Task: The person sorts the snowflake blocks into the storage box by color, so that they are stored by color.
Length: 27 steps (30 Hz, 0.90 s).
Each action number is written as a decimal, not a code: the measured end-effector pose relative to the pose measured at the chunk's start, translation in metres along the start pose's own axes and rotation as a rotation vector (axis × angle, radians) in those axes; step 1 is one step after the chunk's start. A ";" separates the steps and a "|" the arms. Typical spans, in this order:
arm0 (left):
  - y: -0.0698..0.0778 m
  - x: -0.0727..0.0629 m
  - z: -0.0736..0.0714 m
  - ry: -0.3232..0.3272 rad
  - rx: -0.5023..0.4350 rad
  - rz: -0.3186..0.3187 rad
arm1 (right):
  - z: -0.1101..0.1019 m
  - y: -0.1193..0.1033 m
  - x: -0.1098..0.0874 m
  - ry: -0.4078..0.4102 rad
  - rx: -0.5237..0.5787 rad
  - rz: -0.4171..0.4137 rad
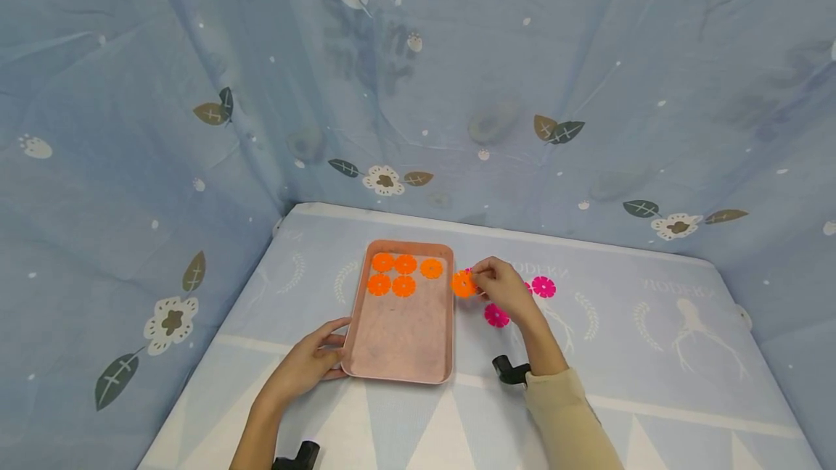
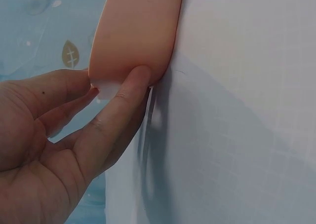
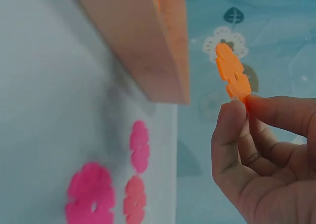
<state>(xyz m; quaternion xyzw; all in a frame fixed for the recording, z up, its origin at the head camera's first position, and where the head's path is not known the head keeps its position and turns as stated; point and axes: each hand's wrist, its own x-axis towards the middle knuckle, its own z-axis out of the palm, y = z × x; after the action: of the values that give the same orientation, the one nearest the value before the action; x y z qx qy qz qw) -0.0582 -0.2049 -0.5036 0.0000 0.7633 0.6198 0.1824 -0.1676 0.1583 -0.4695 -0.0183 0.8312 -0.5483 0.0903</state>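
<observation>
My right hand pinches an orange flower-shaped plastic piece between thumb and fingertips, just right of the tray's right rim. In the right wrist view the same orange piece is tilted and raised above the table. A shallow pink tray lies on the table with several orange flower pieces spread flat in its far half. My left hand holds the tray at its left side near the front corner. In the left wrist view its fingers press the tray's outer wall.
Pink flower pieces lie on the table right of the tray, some partly hidden by the right hand; another pink piece is further right. Dark wrist-worn devices sit by both forearms. Patterned blue cloth hangs behind the table.
</observation>
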 end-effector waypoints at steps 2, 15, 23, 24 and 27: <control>0.000 0.000 0.000 -0.001 0.000 -0.001 | 0.002 -0.009 0.004 0.001 0.020 -0.006; -0.002 0.001 -0.002 0.011 -0.013 -0.007 | 0.040 -0.035 0.027 0.049 0.177 0.022; 0.003 -0.001 -0.001 0.002 -0.014 -0.002 | 0.067 -0.023 0.039 0.081 0.004 0.032; 0.003 -0.001 -0.001 0.002 -0.013 0.000 | 0.069 -0.021 0.040 0.081 -0.044 0.023; 0.003 -0.002 -0.001 0.001 -0.012 0.002 | 0.073 -0.020 0.040 0.082 -0.196 -0.004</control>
<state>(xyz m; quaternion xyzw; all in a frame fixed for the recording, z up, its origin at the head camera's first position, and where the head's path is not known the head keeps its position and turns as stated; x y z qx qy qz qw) -0.0578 -0.2058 -0.5001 -0.0007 0.7595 0.6247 0.1815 -0.1964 0.0785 -0.4843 -0.0061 0.8838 -0.4649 0.0528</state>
